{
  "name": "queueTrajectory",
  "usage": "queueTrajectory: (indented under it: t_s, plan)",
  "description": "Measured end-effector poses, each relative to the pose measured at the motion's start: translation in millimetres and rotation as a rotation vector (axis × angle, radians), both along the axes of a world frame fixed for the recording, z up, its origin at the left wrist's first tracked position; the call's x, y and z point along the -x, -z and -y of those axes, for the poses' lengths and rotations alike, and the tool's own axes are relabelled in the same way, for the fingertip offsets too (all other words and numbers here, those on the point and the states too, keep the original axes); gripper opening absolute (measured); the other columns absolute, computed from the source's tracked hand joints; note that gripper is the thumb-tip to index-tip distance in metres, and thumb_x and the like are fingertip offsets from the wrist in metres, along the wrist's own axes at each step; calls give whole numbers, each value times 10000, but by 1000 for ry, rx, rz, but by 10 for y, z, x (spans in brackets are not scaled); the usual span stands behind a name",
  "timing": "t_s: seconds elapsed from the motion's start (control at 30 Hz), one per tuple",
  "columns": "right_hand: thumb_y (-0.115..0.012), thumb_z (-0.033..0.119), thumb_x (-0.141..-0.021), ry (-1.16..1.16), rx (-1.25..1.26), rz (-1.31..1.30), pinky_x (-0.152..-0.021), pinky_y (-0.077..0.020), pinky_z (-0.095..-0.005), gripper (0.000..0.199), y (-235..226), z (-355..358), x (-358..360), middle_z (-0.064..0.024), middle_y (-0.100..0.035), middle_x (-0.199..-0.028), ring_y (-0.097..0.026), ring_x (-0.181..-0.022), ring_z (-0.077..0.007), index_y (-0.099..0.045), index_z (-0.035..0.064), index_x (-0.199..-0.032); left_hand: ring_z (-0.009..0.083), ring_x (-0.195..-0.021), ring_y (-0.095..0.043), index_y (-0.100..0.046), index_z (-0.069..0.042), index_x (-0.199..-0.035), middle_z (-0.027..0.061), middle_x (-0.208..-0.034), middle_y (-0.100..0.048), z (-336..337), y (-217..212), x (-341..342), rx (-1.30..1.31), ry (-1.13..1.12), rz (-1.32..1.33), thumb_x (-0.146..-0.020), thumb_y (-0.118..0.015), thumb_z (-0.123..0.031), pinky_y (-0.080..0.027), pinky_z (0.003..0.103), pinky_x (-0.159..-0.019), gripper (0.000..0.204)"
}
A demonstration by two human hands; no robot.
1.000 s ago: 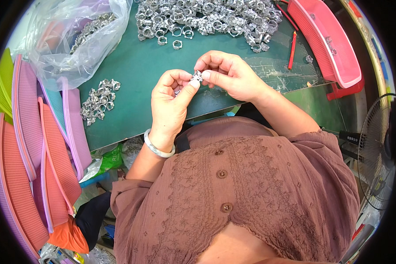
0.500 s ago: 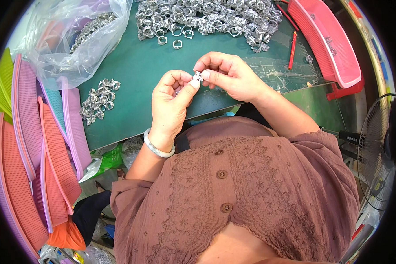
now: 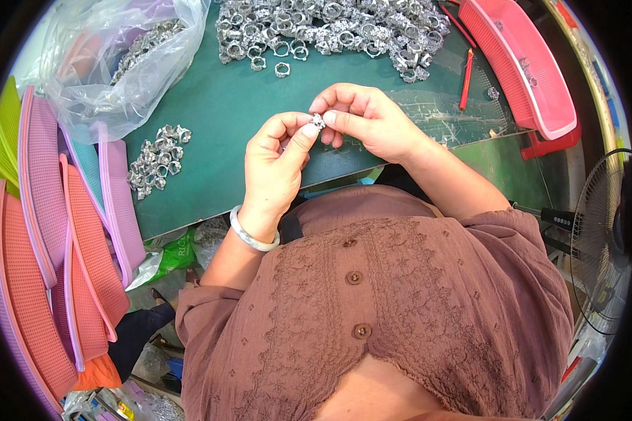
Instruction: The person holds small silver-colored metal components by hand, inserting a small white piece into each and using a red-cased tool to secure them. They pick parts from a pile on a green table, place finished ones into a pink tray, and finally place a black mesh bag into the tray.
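Between my two hands, above the green table near its front edge, is a small silver ring (image 3: pixel 318 121) with a sparkling, ornate head. My left hand (image 3: pixel 277 158) pinches it between thumb and fingers, with a pale bangle around that wrist. The thumb and fingertips of my right hand (image 3: pixel 372 123) close on the ring's other side. Most of the band is hidden by the fingers. A big heap of similar silver rings (image 3: pixel 330 28) lies at the far side, with a single ring (image 3: pixel 282 69) just in front of it. A smaller cluster of rings (image 3: pixel 158 160) lies to the left.
A clear plastic bag (image 3: pixel 105 98) with more rings stands at the far left, above stacked coloured baskets (image 3: pixel 35 281). Red sticks (image 3: pixel 466 81) and a pink basket (image 3: pixel 519 70) lie on the right. A fan (image 3: pixel 597 231) stands beyond the table's right end.
My left hand and the ring have shifted very slightly to the right, and the ring's head looks turned a little. The right hand keeps almost the same place.
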State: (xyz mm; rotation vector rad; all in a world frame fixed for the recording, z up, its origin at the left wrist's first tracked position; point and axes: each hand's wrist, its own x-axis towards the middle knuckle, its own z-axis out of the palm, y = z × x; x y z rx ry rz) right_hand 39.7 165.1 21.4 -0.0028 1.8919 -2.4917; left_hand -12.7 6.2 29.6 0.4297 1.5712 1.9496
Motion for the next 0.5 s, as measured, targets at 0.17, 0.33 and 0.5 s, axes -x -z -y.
queueTrajectory:
  t_s: [0.17,0.33,0.5]
  plan:
    - [-552,97,-836,24,-139,-40,-643,-437,-208,135,-48,-29,-19,-5,-576,-813,-517,-711,-61,-574,14,-941,16,-586,-413,-572,-40,-879,-46,-724,-521,43,45,26,29,47,-89,-826,-591,-107,-334,142,-514,88]
    - [-553,92,-821,-6,-275,-88,-691,-439,-223,123,-103,-102,6,-17,-607,-794,-532,-746,-69,-605,-3,-881,44,-627,-444,-581,-8,-831,-31,-711,-518,42,-21,37,105,73,-269,-812,-603,-105,-371,170,-567,101]
    - [-568,89,-823,-50,-405,-98,-666,-434,-207,121,-127,-138,15,-7,-607,-774,-527,-725,-54,-610,-7,-884,9,-593,-389,-557,-17,-829,-56,-703,-487,64,7,68,166,120,-438,-830,-580,-85,-305,141,-510,72]
